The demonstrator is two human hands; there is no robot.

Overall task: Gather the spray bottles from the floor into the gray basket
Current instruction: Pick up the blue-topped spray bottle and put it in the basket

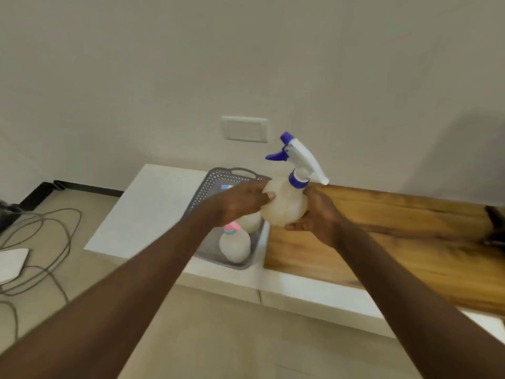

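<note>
Blue-capped spray bottle [284, 206] gripped upright by left hand [240, 201] and right hand [317, 214] above gray basket [216, 184]

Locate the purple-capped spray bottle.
Head view, centre: the spray bottle is held upright between both hands, left hand and right hand, over the gray basket.
</note>
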